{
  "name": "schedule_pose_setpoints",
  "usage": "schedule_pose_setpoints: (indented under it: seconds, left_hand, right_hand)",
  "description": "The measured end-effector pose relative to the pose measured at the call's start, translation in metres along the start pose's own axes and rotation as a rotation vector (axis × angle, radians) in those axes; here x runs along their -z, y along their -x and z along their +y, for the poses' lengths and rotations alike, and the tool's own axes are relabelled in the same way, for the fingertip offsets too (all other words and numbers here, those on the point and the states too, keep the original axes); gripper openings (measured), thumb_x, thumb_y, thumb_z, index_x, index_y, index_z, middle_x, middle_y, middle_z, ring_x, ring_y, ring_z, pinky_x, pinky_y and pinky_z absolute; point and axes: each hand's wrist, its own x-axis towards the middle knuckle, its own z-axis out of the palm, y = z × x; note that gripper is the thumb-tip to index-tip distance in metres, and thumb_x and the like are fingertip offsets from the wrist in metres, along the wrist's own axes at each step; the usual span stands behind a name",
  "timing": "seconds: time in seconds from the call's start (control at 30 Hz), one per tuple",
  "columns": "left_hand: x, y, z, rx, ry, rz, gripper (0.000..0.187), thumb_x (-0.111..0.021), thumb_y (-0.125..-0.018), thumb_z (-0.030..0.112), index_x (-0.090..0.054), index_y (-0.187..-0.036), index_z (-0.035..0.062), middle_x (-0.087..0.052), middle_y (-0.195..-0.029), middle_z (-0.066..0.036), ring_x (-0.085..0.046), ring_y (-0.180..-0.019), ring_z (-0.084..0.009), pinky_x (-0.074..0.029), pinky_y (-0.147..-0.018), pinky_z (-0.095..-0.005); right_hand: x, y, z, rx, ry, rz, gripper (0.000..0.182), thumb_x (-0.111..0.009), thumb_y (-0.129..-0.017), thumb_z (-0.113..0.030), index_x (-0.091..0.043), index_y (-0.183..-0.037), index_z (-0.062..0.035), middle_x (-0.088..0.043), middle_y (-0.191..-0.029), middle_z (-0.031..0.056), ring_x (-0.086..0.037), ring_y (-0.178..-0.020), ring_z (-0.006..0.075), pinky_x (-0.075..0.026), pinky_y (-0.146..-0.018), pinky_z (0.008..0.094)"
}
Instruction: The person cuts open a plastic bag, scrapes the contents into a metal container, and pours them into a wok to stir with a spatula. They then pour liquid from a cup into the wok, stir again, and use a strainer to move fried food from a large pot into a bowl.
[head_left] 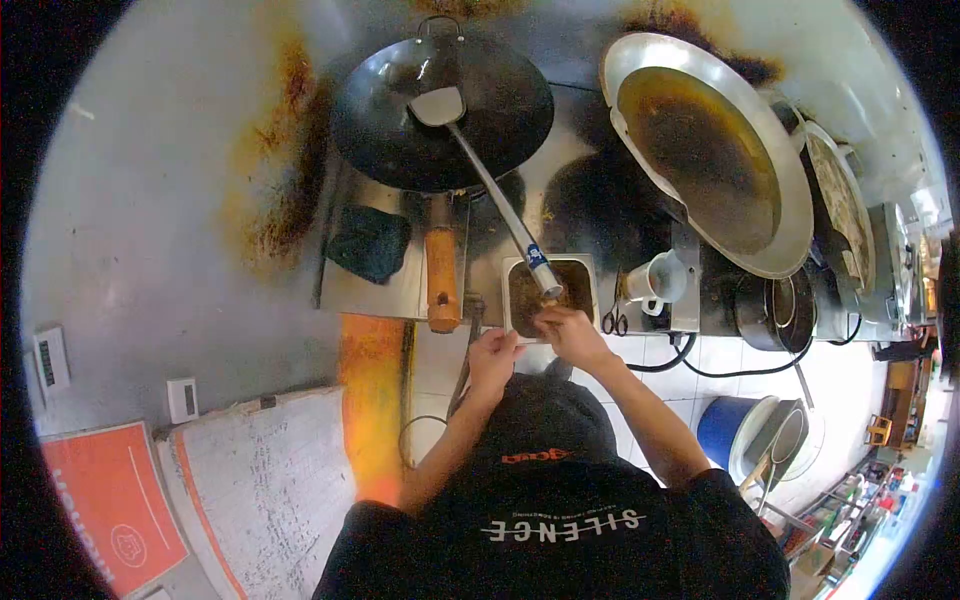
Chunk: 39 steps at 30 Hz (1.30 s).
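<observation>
A square metal container (508,290) with brown contents sits at the counter's front edge. My left hand (492,362) is closed at its near left rim, the fingertips pinched on something too small to make out. Over the container's near right part is my right hand (572,338), its fingers pressed together; what they hold is hidden. Just beyond it, the handle end of a long metal spatula (490,185) reaches over the container, while its blade rests in a black wok (500,95). Scissors (616,318) and a clear measuring jug (660,283) stand right of the container.
The wok's wooden handle (442,275) points toward the front edge, beside a dark cloth (368,245). A large tilted pan of brown liquid (700,150) is at the right, with a dark pot (775,312) below it. A blue bin (728,430) stands on the floor.
</observation>
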Motion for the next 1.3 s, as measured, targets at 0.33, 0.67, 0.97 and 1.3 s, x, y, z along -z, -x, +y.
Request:
schedule_pose_setpoints:
  seconds: [0.33, 0.67, 0.97, 1.3]
  left_hand:
    - [0.007, -0.007, -0.004, 0.028, 0.046, -0.012, 0.016, -0.064, -0.092, 0.008, -0.058, -0.099, -0.0048, -0.061, -0.093, -0.01, -0.063, -0.085, -0.018, -0.06, -0.081, -0.0321]
    - [0.001, -0.002, 0.005, 0.033, 0.072, 0.019, 0.02, -0.066, -0.09, 0.009, -0.059, -0.1, -0.0065, -0.062, -0.089, -0.011, -0.063, -0.081, -0.0177, -0.059, -0.075, -0.0305]
    - [0.002, -0.005, -0.002, 0.035, 0.12, 0.003, 0.014, -0.065, -0.091, 0.009, -0.059, -0.094, -0.0033, -0.061, -0.089, -0.008, -0.063, -0.082, -0.0175, -0.06, -0.079, -0.0316]
    - [0.009, -0.007, -0.008, 0.028, 0.167, -0.028, 0.017, -0.066, -0.091, 0.012, -0.058, -0.097, -0.0022, -0.061, -0.091, -0.008, -0.063, -0.083, -0.0172, -0.059, -0.079, -0.0314]
  right_hand:
    - [-0.001, -0.002, -0.004, 0.025, 0.051, -0.098, 0.018, -0.057, -0.084, -0.005, -0.069, -0.097, 0.0001, -0.067, -0.102, 0.0174, -0.063, -0.098, 0.0348, -0.051, -0.088, 0.042]
    - [0.027, -0.019, -0.014, 0.051, 0.156, -0.007, 0.03, -0.064, -0.078, -0.005, -0.065, -0.108, -0.0045, -0.065, -0.104, 0.0194, -0.063, -0.09, 0.0376, -0.053, -0.081, 0.0445]
    - [0.023, -0.022, 0.026, 0.039, -0.065, -0.462, 0.023, -0.056, -0.093, -0.017, -0.07, -0.107, -0.0058, -0.07, -0.104, 0.0131, -0.068, -0.094, 0.028, -0.053, -0.086, 0.0369]
    - [0.047, -0.022, 0.036, -0.574, -0.801, -0.236, 0.03, -0.055, -0.098, -0.021, -0.065, -0.102, 0.0073, -0.07, -0.093, 0.0132, -0.068, -0.086, 0.0175, -0.054, -0.08, 0.0258]
